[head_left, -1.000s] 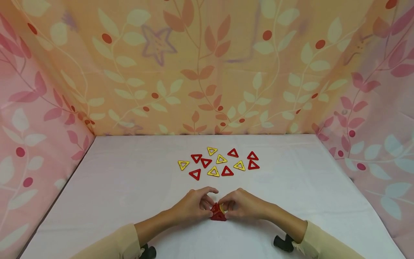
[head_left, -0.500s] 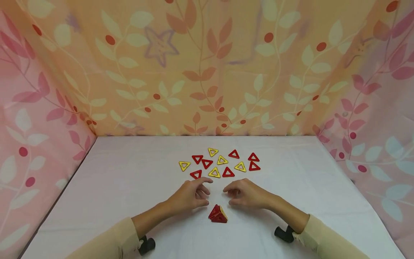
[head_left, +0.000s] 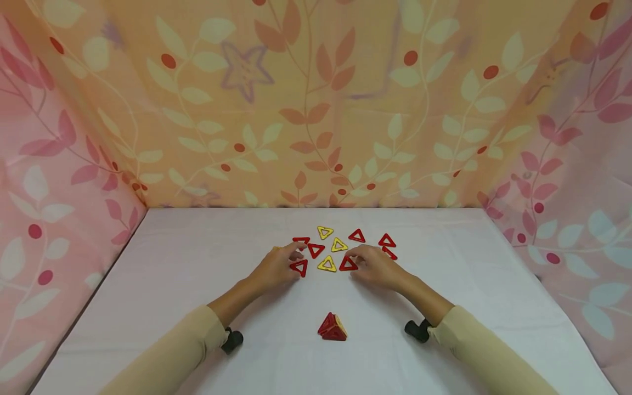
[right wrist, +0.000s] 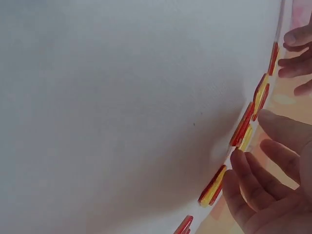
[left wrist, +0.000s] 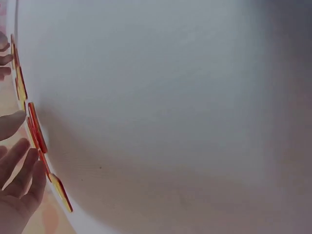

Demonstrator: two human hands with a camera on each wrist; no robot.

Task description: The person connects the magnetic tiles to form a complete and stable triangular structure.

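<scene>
Head view: both hands are over the white surface [head_left: 197, 307], one at each side of a loose group of flat red and yellow triangles. The left hand [head_left: 276, 269] has the thumb and the fingers apart and softly bent, released, grasping nothing. Between its thumb and its index finger lies a red triangle [head_left: 303, 270]; the index finger passes in front of another red triangle [head_left: 300, 240], which is partly hidden. I cannot tell whether the fingers touch these two. The right hand [head_left: 377, 266] is likewise released, its fingers loosely curved and separate from the thumb, around the left side of which lies a third red triangle [head_left: 348, 269]; contact is also not clear.

Between the hands lies a yellow triangle [head_left: 327, 269], and just behind it are one more red piece [head_left: 316, 245] and one more yellow piece [head_left: 339, 249]. Other pieces lie farther back and to the right.

The pyramid [head_left: 333, 327], with red faces and a yellow side, stands on the surface nearer to the person, apart from both hands. Both wrist views show the pieces almost edge-on, with the fingers spread beside them. The person wears beige sleeves [head_left: 163, 351]; behind the surface hangs a leaf-patterned cloth [head_left: 316, 137].
</scene>
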